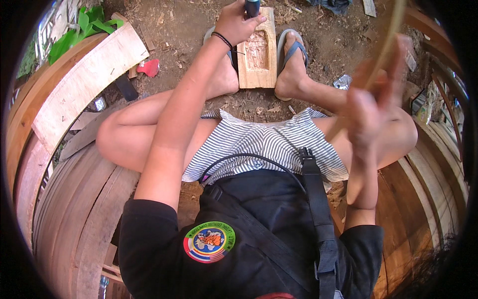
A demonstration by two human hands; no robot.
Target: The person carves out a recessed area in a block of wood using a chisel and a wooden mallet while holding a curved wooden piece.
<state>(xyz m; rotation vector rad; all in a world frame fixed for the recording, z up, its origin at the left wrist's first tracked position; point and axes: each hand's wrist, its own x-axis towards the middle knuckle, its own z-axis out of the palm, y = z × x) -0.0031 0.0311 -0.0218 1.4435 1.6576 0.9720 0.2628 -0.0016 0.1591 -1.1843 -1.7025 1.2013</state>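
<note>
My left hand [235, 24] is closed round a tool with a dark, teal-tinged handle [252, 8], probably a chisel; its blade is hidden. It stands over the far end of a light wooden board [245, 74]. A rectangular recess [257, 52] with a rough, chipped floor is cut into that board, which lies on the ground between my feet. Raised above my right knee, my right hand [371, 99] is smeared by motion. A long pale wooden stick [391, 37] passes through its grip and runs out of the upper edge; its far end is out of view.
Sandalled feet [292, 65] flank the board. Wood chips lie scattered over the dirt ground [179, 20]. Curved-looking planks [89, 84] rise at the left beside green leaves [79, 32]. More planks [423, 189] lie at the right. A red scrap [148, 68] is near my left knee.
</note>
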